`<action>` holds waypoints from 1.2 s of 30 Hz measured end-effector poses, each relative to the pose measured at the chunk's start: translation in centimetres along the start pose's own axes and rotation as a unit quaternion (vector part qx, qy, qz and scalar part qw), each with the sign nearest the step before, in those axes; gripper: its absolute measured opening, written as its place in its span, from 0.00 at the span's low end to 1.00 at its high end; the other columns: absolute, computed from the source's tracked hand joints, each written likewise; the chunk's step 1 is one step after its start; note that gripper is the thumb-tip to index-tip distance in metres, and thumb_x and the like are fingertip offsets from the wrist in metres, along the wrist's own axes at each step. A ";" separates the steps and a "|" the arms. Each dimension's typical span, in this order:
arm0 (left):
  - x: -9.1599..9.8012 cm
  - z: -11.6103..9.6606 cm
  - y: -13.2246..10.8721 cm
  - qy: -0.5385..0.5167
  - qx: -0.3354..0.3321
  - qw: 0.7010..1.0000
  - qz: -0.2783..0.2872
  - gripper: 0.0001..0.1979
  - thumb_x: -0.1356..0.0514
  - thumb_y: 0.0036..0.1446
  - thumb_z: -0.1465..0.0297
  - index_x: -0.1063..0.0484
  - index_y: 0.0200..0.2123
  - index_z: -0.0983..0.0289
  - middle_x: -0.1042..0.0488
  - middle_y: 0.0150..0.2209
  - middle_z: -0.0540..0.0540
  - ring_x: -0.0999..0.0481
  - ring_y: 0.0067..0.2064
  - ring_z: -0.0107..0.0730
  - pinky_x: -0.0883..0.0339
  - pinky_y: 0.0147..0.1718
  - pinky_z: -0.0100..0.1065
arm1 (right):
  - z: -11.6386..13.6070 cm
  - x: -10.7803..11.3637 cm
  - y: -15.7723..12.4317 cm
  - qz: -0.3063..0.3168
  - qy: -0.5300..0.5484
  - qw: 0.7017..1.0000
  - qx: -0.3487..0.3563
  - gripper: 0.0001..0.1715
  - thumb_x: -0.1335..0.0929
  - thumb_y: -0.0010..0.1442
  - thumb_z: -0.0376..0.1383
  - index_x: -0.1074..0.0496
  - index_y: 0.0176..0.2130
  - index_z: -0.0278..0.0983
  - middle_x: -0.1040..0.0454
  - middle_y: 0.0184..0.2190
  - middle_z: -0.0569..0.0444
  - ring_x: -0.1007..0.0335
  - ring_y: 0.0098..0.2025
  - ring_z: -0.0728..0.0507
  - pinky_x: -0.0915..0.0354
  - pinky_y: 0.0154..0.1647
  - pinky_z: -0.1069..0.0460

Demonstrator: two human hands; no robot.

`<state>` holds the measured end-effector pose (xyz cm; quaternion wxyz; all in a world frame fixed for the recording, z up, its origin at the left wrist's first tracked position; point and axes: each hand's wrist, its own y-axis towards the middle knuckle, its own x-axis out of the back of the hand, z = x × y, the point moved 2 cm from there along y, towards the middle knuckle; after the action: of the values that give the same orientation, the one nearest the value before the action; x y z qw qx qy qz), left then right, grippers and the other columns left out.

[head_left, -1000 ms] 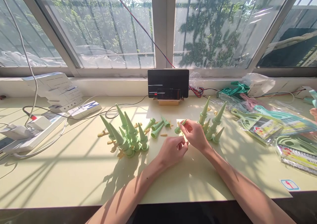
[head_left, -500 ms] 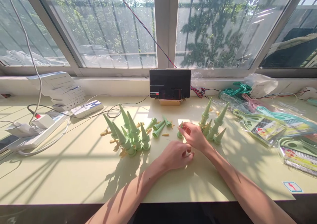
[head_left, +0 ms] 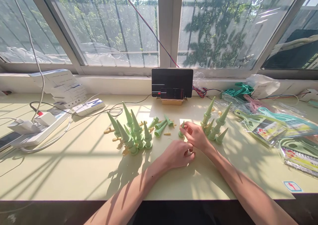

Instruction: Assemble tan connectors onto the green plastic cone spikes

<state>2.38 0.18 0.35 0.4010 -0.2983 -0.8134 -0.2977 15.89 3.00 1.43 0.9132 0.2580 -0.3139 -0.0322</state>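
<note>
Between the thumb and fingers of my right hand (head_left: 195, 135) is a small light-green cone-shaped piece (head_left: 181, 132), upright on the table. My left hand (head_left: 178, 154) rests just in front of it, fingers curled in; anything inside is hidden. To the left stands a cluster of assembled green spired towers (head_left: 136, 134) with tan pegs sticking out sideways. Several loose green cones (head_left: 161, 129) lie between the cluster and my hands, with a tan peg (head_left: 167, 134) beside them. A smaller group of green towers (head_left: 220, 121) stands right of my right hand.
A dark tablet (head_left: 172, 79) with a phone (head_left: 172, 93) before it stands at the back. White boxes (head_left: 62, 87) and a power strip (head_left: 44, 125) with cables are at left. Bagged brush-and-dustpan sets (head_left: 264, 125) lie at right. A small sticker (head_left: 292, 186) is near the front edge.
The camera view has shifted slightly, so the scene sits a little higher and further right. Both hands keep nearly the same pose, the right one still at the small cone.
</note>
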 end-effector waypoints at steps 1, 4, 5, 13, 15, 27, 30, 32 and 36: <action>0.0 0.0 0.0 0.001 0.000 1.000 -0.001 0.12 0.42 0.53 0.70 0.38 0.20 0.63 0.39 0.17 0.46 0.45 0.21 0.24 0.52 0.24 0.30 | 0.0 0.0 0.0 -0.001 -0.005 1.000 0.002 0.11 0.35 0.64 0.41 0.30 0.32 0.37 0.33 0.25 0.57 0.41 0.24 0.48 0.41 0.30 0.53; 0.1 -0.1 0.0 0.000 -0.001 1.000 0.002 0.12 0.42 0.52 0.71 0.40 0.19 0.63 0.39 0.17 0.47 0.47 0.21 0.24 0.53 0.24 0.31 | -0.1 -0.1 0.0 -0.002 -0.017 1.000 0.005 0.12 0.35 0.64 0.40 0.30 0.32 0.37 0.34 0.24 0.58 0.42 0.24 0.48 0.42 0.30 0.52; 0.1 -0.2 0.0 0.000 -0.002 1.000 0.004 0.12 0.42 0.52 0.72 0.40 0.18 0.63 0.39 0.17 0.47 0.48 0.21 0.24 0.53 0.24 0.31 | -0.1 -0.1 0.0 -0.001 -0.019 1.000 0.006 0.12 0.35 0.65 0.40 0.31 0.31 0.38 0.34 0.24 0.58 0.42 0.24 0.48 0.42 0.29 0.52; 0.3 -0.2 0.0 0.002 -0.001 1.000 0.009 0.12 0.43 0.52 0.72 0.39 0.18 0.63 0.39 0.17 0.47 0.48 0.21 0.24 0.54 0.24 0.31 | 0.1 -0.1 0.0 -0.002 -0.013 1.000 0.009 0.13 0.36 0.66 0.40 0.33 0.30 0.38 0.35 0.23 0.58 0.43 0.23 0.49 0.43 0.28 0.53; 0.3 -0.2 0.1 0.005 0.000 1.000 0.008 0.11 0.43 0.52 0.72 0.38 0.19 0.63 0.39 0.17 0.47 0.48 0.21 0.25 0.54 0.24 0.31 | 0.3 0.0 0.0 -0.008 -0.017 1.000 0.016 0.15 0.36 0.66 0.41 0.35 0.28 0.38 0.36 0.22 0.58 0.43 0.23 0.49 0.44 0.27 0.53; 0.3 -0.3 0.0 -0.006 -0.016 1.000 0.008 0.10 0.43 0.56 0.71 0.30 0.23 0.63 0.33 0.20 0.47 0.41 0.21 0.23 0.49 0.25 0.30 | 1.6 3.2 1.1 -0.182 -0.110 0.976 0.038 0.13 0.37 0.69 0.42 0.30 0.40 0.36 0.26 0.29 0.52 0.32 0.29 0.46 0.37 0.33 0.53; 0.4 -0.3 0.0 -0.001 -0.013 1.000 0.006 0.11 0.43 0.57 0.71 0.31 0.22 0.63 0.34 0.19 0.47 0.43 0.20 0.23 0.51 0.24 0.30 | 2.3 3.5 2.2 -0.165 -0.145 0.975 0.042 0.10 0.37 0.69 0.41 0.32 0.39 0.37 0.28 0.27 0.54 0.34 0.27 0.47 0.38 0.33 0.53; 0.5 -0.4 0.0 0.006 -0.017 1.000 0.002 0.12 0.43 0.57 0.71 0.33 0.21 0.63 0.34 0.19 0.47 0.44 0.20 0.23 0.51 0.24 0.30 | 2.7 3.3 3.1 -0.145 -0.158 0.976 0.046 0.08 0.37 0.69 0.39 0.34 0.39 0.38 0.29 0.26 0.55 0.34 0.27 0.46 0.39 0.32 0.53; 0.4 -0.3 0.0 0.006 -0.017 1.000 -0.002 0.11 0.43 0.57 0.72 0.32 0.22 0.64 0.32 0.20 0.48 0.42 0.21 0.24 0.50 0.25 0.30 | 2.4 2.3 4.4 -0.137 -0.208 0.968 0.026 0.06 0.39 0.69 0.35 0.36 0.38 0.37 0.30 0.30 0.51 0.34 0.29 0.44 0.41 0.31 0.52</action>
<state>2.33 0.11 0.85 0.4005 -0.3015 -0.8062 -0.3142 15.80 5.19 6.48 0.8076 0.3094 -0.4599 -0.2015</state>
